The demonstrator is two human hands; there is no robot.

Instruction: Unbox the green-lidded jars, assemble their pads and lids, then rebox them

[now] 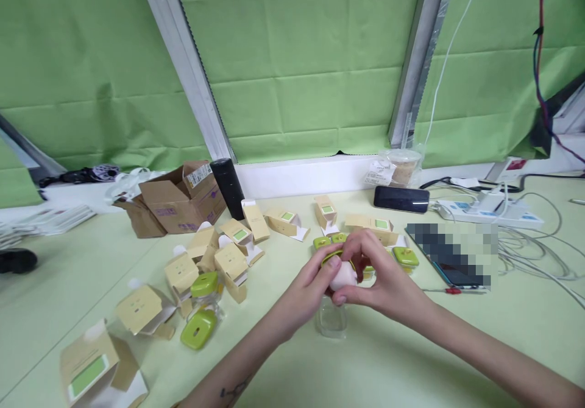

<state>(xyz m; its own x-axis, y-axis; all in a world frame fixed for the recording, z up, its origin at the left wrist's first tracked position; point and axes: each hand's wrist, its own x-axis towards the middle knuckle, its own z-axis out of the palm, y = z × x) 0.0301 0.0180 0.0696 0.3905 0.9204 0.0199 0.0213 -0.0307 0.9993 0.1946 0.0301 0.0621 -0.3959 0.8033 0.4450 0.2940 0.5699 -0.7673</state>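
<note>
My left hand (311,286) and my right hand (377,277) meet over a small clear glass jar (331,321) standing on the pale green table (91,286). Both pinch a small white soft piece (343,276) just above the jar's mouth. My left hand's fingers also curl round a green lid (329,256). More green lids (406,256) lie just behind my right hand. Another glass jar with a green lid (203,286) and a loose green lid (198,330) lie to the left.
Several small tan cartons (231,265) lie scattered across the table, with an open brown box (176,204) and a black cylinder (227,187) behind. A dark phone (401,198), a power strip (491,210) with cables and a plastic cup (403,165) stand at the back right.
</note>
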